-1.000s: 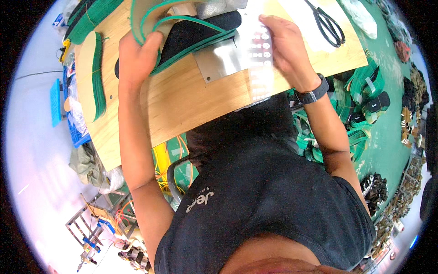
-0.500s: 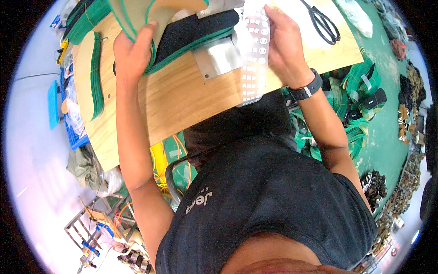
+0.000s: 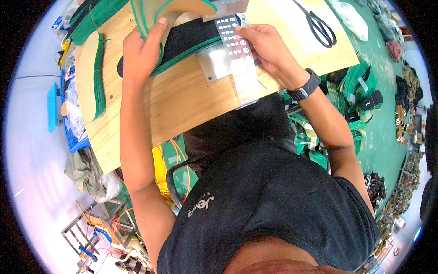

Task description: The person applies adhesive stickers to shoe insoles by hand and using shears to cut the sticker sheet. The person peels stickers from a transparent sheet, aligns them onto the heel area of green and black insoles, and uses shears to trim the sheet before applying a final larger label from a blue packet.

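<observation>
My left hand is closed on a few beige insoles with green edges, thumb on top, bending them upward. Under them lies a stack of black insoles with green edges on the wooden table. Between its thumb and fingers, my right hand pinches the side of a clear label sheet with rows of small white prints. That sheet hangs over the table's near edge and passes across a thin metal plate, close to the insoles' right end.
Black-handled scissors lie on the right of the wooden table. Bundled insoles rest at its left, with more green bundles behind. Right of the table, insole bundles are piled low, near a clear plastic bag.
My right hand has moved left and slightly down with the label sheet, closer to the insoles, its fingers now pinching the sheet's side. My left hand has shifted slightly right with the beige insoles.
</observation>
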A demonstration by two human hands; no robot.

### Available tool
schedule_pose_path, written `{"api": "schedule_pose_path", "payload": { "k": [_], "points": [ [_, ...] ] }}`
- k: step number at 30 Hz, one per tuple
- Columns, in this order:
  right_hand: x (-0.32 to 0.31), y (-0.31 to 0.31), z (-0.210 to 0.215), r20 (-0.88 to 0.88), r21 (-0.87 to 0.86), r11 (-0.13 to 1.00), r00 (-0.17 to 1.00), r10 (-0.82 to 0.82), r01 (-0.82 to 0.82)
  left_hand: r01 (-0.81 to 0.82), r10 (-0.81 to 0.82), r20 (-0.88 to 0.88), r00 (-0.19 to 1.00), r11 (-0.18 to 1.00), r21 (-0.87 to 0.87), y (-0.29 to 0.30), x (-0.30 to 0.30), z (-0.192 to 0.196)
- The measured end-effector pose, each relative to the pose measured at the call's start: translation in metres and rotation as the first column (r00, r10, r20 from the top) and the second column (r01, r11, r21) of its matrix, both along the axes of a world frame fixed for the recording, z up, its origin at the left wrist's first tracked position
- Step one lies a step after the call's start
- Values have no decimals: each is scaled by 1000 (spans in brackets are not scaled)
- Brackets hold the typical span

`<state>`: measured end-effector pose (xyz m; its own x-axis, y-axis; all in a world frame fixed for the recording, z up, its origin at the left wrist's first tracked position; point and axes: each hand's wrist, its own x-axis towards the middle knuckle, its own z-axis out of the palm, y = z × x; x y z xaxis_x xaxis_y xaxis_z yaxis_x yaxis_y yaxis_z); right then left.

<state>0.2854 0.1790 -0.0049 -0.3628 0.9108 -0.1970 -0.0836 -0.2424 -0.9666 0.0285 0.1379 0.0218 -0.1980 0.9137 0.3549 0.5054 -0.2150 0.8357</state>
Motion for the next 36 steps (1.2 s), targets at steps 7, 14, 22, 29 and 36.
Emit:
{"api": "schedule_pose_path", "payload": {
  "k": [7, 14, 22, 29, 36],
  "points": [
    [0, 2, -6, 43, 45, 999, 999, 29, -31, -8, 8, -15, 1000, 999, 36, 0, -1, -3],
    [1, 1, -1, 84, 31, 997, 994, 69, -72, -3, 4, -41, 999, 1000, 24, -2, -1, -1],
    [-2, -2, 4, 121, -2, 998, 990, 70, -71, 16, -22, -76, 997, 997, -78, -8, 8, 2],
    [4, -7, 1, 57, -11, 1000, 998, 15, -15, 130, -177, -399, 900, 981, -143, -5, 17, 6],
    [6, -4, -6, 79, 24, 999, 996, 33, -35, 127, -157, -556, 816, 988, -93, 0, 16, 0]
  ]
}}
